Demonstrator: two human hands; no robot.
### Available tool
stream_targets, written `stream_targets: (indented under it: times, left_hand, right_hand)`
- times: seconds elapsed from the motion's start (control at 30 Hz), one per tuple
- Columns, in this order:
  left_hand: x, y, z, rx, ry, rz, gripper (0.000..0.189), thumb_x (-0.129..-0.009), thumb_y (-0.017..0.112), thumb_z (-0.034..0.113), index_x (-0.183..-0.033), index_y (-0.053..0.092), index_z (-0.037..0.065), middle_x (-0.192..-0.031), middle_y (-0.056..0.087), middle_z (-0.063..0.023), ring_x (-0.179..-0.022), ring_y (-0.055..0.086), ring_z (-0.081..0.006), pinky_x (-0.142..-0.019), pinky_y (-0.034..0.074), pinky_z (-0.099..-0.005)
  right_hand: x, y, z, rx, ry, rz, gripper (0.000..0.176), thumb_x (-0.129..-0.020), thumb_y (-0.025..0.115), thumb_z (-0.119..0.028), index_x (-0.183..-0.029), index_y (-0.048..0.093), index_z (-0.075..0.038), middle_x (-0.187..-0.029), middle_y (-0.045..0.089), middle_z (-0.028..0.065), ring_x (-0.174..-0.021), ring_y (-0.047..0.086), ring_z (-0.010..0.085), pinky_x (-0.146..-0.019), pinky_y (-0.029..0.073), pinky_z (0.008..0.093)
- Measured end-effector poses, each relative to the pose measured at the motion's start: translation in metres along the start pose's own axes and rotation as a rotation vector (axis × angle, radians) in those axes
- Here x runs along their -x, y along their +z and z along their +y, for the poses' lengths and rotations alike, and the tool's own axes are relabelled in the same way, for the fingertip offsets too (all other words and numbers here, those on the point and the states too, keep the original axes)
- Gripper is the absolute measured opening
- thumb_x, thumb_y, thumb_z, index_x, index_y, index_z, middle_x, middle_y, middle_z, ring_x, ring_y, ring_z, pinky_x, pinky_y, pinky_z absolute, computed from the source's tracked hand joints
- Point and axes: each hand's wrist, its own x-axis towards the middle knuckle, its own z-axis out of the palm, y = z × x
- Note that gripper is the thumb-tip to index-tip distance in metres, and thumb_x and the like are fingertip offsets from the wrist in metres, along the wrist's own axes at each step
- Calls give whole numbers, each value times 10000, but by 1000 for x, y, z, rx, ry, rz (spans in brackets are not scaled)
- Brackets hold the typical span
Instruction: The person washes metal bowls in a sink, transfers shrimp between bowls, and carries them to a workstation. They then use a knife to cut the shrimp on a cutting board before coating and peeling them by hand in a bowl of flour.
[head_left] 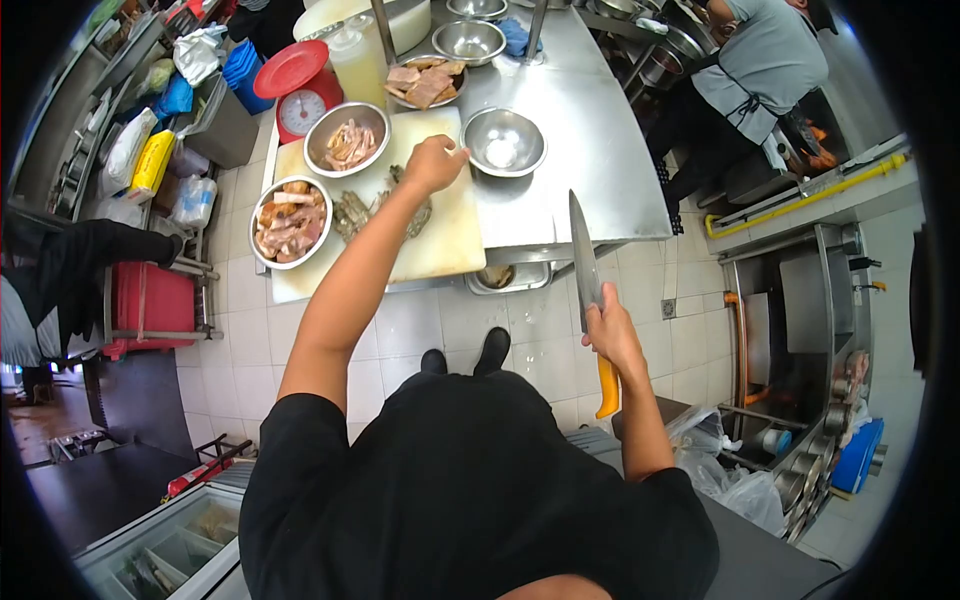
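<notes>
Left hand: the left hand (434,163) is out over the cutting board (440,245) with the fingers curled in loosely and the fingertips right by the rim of the empty bowl (504,142). Can't tell if it's pinching anything.
Right hand: the right hand (610,335) is wrapped tight round the yellow handle of the knife (583,255). The blade points up and away, and it's held off the near edge of the worktop (590,160), over the floor tiles.
Cutting board: pale board on the left part of the worktop, with some greyish pieces (352,212) lying just beside the forearm. Too small to say what they are.
Near bowl (291,222): steel, on the board's left edge, full of pinkish-brown meat chunks.
Second bowl (347,140): steel, just behind that one, with pale pink strips inside.
Empty bowl: steel, shiny inside, sitting just off the board's right corner.
Plate (427,82): further back, flat brownish slices on it.
Back bowl (469,42): steel, looks empty.
Red scale (302,88): at the back-left corner, with a squeeze bottle (358,65) right next to it.
Co-worker (760,60): grey top, over at the stove, well apart.
</notes>
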Motion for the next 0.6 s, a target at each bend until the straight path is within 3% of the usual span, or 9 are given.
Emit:
stream_targets:
  times: [0.1,0.17,0.2,0.3,0.37,0.43,0.5,0.6]
  left_hand:
    - [-24,26,1,-113,-36,123,423,-795,627,298,-959,645,-91,-890,695,-197,-809,691,-273,-756,531,-350]
    - [-41,31,2,24,-206,-227,380,-797,611,270,-828,627,-108,-755,686,-190,-688,692,-282,-685,541,-359]
    - [-41,35,9,222,-269,-149,320,-801,586,222,-716,604,-87,-634,646,-171,-551,657,-247,-562,526,-336]
    - [-44,33,26,341,-242,-8,297,-806,577,192,-744,607,-98,-566,628,-164,-534,663,-227,-556,529,-321]
    - [-70,43,16,725,-196,73,247,-814,541,154,-739,611,-70,-585,631,-130,-446,584,-156,-443,461,-285]
    - [-104,33,25,915,-189,148,248,-824,528,148,-721,608,-64,-602,624,-112,-447,565,-132,-417,439,-265]
    - [-135,12,39,817,-206,154,224,-823,519,128,-782,594,-79,-649,633,-117,-459,571,-136,-412,437,-260]
    - [-175,-12,52,1012,-370,127,252,-847,568,151,-896,567,-96,-756,660,-134,-530,603,-144,-443,453,-249]
  right_hand:
    - [-8,-3,23,-33,-52,29,184,-890,406,-70,-1041,403,34,-737,577,187,-516,595,235,-498,481,362]
    - [-12,-3,38,-65,-40,83,287,-888,411,-69,-1151,431,44,-832,569,217,-554,602,231,-510,483,361]
    - [-14,-5,44,-80,11,64,387,-890,417,-70,-1264,421,29,-899,562,203,-574,605,203,-490,480,335]
    - [-14,-10,53,-181,56,70,400,-893,425,-74,-1281,421,25,-884,566,159,-571,595,165,-472,478,300]
    - [-16,-17,52,-188,72,41,418,-899,426,-79,-1305,413,18,-888,566,128,-574,587,138,-463,479,275]
    - [-19,-21,57,-284,86,43,425,-910,428,-88,-1320,406,18,-895,568,122,-578,587,136,-468,484,275]
    - [-25,-23,65,-274,89,47,431,-913,432,-90,-1331,402,11,-903,569,120,-578,586,133,-463,478,273]
    - [-35,-29,60,-267,87,30,433,-917,446,-95,-1337,408,1,-900,562,114,-577,580,127,-467,472,268]
